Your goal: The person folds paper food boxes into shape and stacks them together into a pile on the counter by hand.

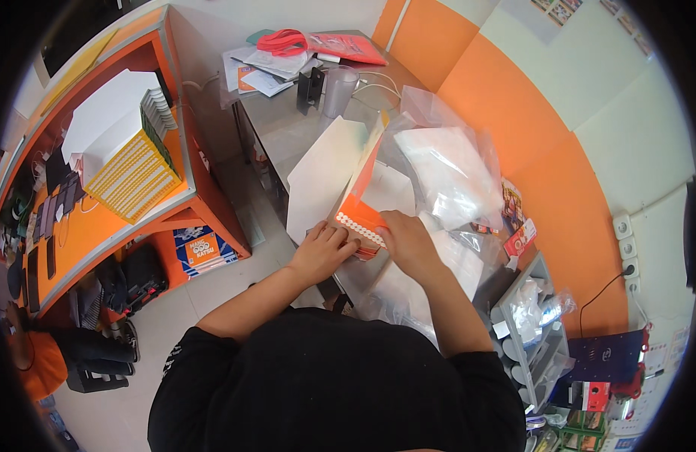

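A partly folded cardboard food box (361,216), orange with a row of white shapes along its wall, stands at the near edge of the grey table (276,124). Its white inner panels (325,177) spread outward and upward. My left hand (327,247) is at the box's near left corner, fingers curled against the cardboard. On the right, my right hand (410,239) pinches the orange side wall between thumb and fingers. The undersides of both hands' grips are partly hidden.
A plastic bag of white sheets (450,169) lies right of the box. Behind it stand a clear cup (339,92) and a black holder (310,89). Stacked yellow-edged boxes (133,177) rest on the orange counter at left. A grey organiser (529,331) sits at right; another person (43,369) is lower left.
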### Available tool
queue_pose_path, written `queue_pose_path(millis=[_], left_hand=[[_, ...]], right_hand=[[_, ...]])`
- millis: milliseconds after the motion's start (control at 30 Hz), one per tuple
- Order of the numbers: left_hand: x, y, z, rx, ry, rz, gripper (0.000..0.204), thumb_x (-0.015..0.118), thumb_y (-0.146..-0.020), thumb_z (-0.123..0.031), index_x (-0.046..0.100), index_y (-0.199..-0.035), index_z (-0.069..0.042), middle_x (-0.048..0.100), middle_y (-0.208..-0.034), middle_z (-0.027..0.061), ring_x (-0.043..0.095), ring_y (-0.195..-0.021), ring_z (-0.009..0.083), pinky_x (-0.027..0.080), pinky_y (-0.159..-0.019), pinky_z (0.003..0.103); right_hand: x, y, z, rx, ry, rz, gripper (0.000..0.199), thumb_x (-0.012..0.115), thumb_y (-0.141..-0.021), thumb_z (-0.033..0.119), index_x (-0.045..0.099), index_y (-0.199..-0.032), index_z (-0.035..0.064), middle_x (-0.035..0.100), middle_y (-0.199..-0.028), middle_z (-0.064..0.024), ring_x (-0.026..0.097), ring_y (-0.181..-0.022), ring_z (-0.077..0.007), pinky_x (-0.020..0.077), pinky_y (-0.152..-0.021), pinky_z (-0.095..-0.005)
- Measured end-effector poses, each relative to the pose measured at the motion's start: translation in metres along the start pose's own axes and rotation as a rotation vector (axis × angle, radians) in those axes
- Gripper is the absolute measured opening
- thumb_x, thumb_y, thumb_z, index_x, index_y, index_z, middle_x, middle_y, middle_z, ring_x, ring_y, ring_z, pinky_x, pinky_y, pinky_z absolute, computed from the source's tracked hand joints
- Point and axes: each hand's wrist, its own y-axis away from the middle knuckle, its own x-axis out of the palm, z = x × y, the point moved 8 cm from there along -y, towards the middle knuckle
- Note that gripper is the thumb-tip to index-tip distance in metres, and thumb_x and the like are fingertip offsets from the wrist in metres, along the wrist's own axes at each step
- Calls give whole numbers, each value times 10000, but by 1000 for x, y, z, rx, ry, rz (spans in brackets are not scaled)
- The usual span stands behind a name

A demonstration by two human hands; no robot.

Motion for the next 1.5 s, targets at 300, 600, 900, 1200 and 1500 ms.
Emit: queue_pose_path(millis=[300, 600, 900, 1200, 1500], left_hand=[[-8, 4, -11, 103, 231, -160, 391, 608, -708, -92, 575, -1094, -42, 558, -1024, 81, 536, -994, 235, 398, -942, 400], [-6, 1, -6, 124, 331, -154, 387, 627, -680, -91, 590, -1063, -45, 559, -1026, 71, 530, -968, 239, 406, -919, 402], [-4, 4, 0, 77, 300, -154, 327, 647, -665, -95, 608, -988, -59, 563, -999, 68, 522, -978, 252, 401, -886, 396], [-9, 9, -2, 138, 388, -55, 333, 633, -661, -52, 618, -993, -70, 569, -1011, 82, 518, -977, 269, 410, -873, 405], [-19, 23, 4, 181, 383, 18, 364, 600, -615, 20, 614, -972, -52, 566, -990, 109, 514, -1044, 297, 374, -973, 471]], right_hand=[[29, 7, 13, -242, 306, -236, 311, 593, -702, 140, 538, -992, 44, 546, -814, -35, 526, -755, -192, 372, -724, -325], [39, 4, 15, -280, 293, -422, 262, 520, -750, 157, 556, -988, 53, 545, -811, -18, 501, -753, -172, 356, -730, -322], [56, 5, 8, -263, 161, -296, 238, 527, -755, 151, 555, -980, 78, 552, -823, -23, 530, -787, -178, 357, -739, -324], [24, -26, 43, -252, 174, -164, 286, 562, -813, 184, 526, -1081, 93, 599, -839, -78, 600, -778, -254, 428, -742, -359], [72, -32, 27, -14, -112, 175, 269, 537, -814, 153, 440, -1047, 59, 620, -768, -152, 626, -684, -338, 488, -570, -415]])
